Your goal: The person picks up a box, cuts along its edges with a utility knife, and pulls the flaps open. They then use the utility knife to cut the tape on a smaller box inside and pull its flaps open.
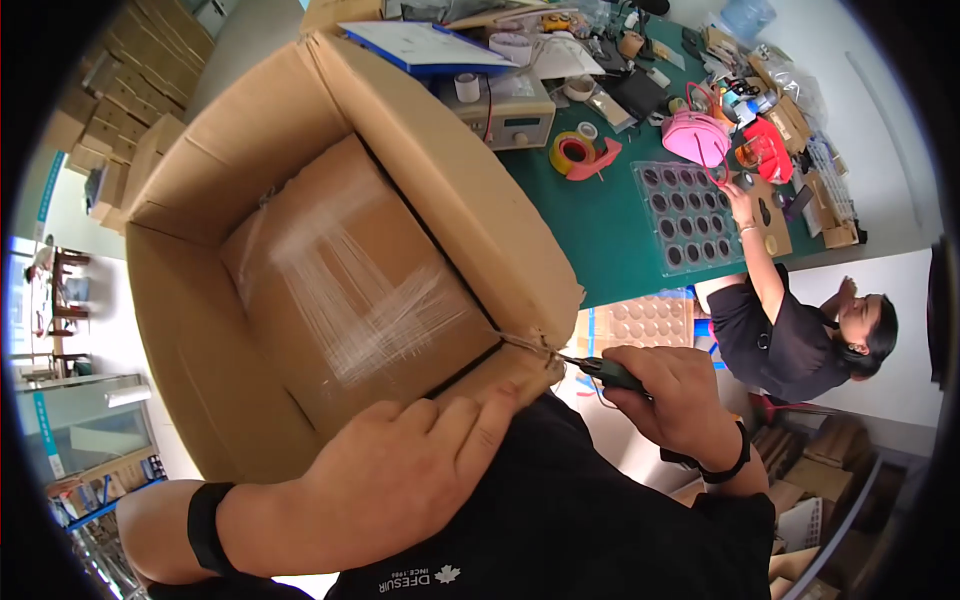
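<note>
A large open cardboard box [185, 290] stands tilted in front of me, with its near right corner torn and ragged. My left hand [405, 470] grips the near wall of this box, its fingers bent over the edge. In my right hand [668, 395] is a dark-green-handled tool [610, 373] with a narrow metal tip. That tip touches the torn corner; its exact kind is hard to make out. Inside the box lies a flat brown cardboard piece [345, 240], crossed by shiny strips of clear tape [345, 310].
A green table [590, 230] holds a clear tray of dark round pieces [690, 215], tape rolls [573, 153], a bench instrument [520, 122] and a pink bag [697, 135]. At the right, a co-worker [800, 330] reaches toward the tray. Stacked cartons [130, 100] stand at far left.
</note>
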Demonstrator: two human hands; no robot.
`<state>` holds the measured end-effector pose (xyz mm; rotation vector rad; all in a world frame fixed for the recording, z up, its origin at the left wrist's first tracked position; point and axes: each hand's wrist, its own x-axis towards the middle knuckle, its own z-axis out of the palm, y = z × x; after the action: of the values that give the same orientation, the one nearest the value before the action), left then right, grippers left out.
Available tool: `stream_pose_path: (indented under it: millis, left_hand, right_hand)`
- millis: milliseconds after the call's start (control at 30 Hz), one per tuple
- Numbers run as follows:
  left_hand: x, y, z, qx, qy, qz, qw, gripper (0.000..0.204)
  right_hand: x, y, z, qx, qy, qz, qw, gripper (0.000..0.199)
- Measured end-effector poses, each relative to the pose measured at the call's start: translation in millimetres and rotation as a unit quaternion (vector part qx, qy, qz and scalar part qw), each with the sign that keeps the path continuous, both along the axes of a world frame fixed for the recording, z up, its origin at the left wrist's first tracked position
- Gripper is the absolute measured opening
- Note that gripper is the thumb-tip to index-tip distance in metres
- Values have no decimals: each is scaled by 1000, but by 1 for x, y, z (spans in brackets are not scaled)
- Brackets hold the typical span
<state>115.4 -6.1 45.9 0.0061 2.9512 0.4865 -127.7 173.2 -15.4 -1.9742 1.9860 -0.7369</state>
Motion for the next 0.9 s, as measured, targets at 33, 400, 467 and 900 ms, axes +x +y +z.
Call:
stream_pose_path:
  millis: [33,400,467,900]
  left_hand:
    - [2,0,-8,10,13,-19,1000,56]
    - [-8,-5,-2,-28,-3,-58,998,49]
    - [-9,-4,0,-30,-5,-55,998,49]
    - [0,32,3,-154,-93,83,980,50]
  right_hand:
    - [1,-1,3,0,17,9,1000,38]
    - [-13,-6,24,59,59,46,995,40]
    - [-14,-11,26,76,65,66,993,40]
    - [-44,-11,24,55,66,123,989,34]
